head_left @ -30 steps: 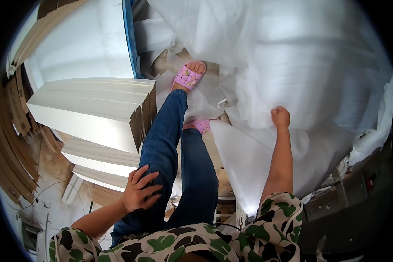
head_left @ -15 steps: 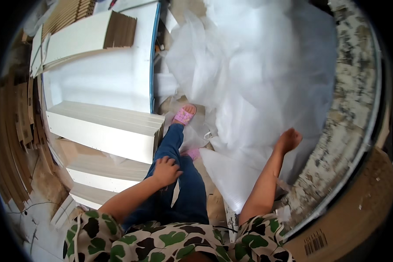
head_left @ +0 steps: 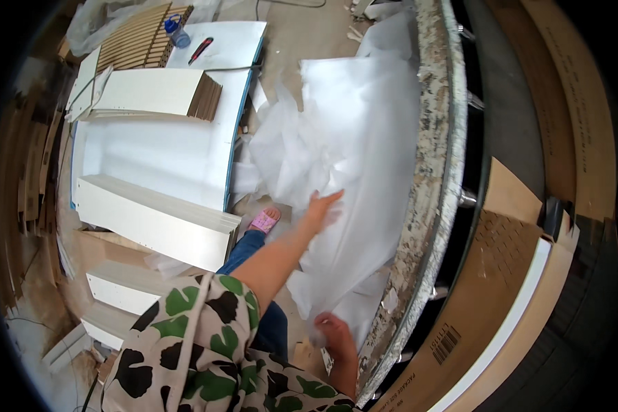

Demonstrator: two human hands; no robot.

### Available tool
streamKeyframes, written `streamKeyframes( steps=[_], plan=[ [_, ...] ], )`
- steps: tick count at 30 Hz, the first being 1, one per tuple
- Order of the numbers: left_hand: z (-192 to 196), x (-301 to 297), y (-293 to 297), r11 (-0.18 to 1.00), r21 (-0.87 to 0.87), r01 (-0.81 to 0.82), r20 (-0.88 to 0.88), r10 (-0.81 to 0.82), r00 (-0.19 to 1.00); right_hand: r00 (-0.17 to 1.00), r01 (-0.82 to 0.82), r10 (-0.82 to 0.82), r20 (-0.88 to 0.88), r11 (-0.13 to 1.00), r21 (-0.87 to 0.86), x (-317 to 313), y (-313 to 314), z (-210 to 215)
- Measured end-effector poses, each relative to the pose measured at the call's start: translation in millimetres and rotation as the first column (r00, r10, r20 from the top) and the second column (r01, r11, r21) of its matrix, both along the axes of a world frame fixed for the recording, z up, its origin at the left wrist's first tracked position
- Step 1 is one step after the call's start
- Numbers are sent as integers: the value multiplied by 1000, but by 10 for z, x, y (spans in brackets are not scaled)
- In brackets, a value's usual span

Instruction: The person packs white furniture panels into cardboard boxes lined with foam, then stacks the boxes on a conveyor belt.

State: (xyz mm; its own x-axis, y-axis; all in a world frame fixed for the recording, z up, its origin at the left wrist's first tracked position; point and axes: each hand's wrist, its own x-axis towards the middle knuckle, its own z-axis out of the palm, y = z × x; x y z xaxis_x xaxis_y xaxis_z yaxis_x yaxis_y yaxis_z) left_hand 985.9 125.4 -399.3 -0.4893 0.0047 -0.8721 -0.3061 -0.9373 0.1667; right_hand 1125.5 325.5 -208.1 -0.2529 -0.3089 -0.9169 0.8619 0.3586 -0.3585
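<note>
A wide, translucent white foam sheet (head_left: 371, 151) lies spread out on the right, creased and crumpled along its left side. My left hand (head_left: 321, 211) reaches across over the sheet with its fingers stretched out and blurred, holding nothing. Whether it touches the foam I cannot tell. Closer to my body, my right hand (head_left: 336, 335) is curled at the sheet's near corner, where the creases run together. Its fingertips are partly smeared by motion.
White panels stand in stacked rows (head_left: 151, 223) on the left, beside a blue-edged white board (head_left: 158, 147). On it lie a red-and-black utility knife (head_left: 200, 50) and a blue-capped bottle (head_left: 177, 33). A worn ledge with a metal edge (head_left: 419, 226) and an opened cardboard box (head_left: 487, 288) line the right.
My left hand has moved from my thigh out over the foam. My right hand has come down and nearer, and the raised foam now lies flatter. The view has turned right.
</note>
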Motion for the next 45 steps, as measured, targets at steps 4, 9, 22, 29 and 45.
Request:
streamKeyframes(
  steps=[4,9,22,29,45],
  plan=[
    [251,332,-475,949,-217,230,-208,-275,939,983,-33,50,174,995,-97,802,503,-40],
    [116,1424,-335,841,-309,444,-37,-476,878,922,-245,130,-364,925,-290,1706,901,104],
    [603,1780,1452,429,-336,838,24,-886,463,680,-190,114,-725,981,-24,3201,2033,1183],
    [574,2601,689,650,-329,685,82,-702,707,694,474,-294,-657,874,109,3975,2195,1250],
    [4982,2902,641,365,-517,-774,-415,-898,-146,331,933,-375,-866,266,241,5077,3016,1709]
  ],
)
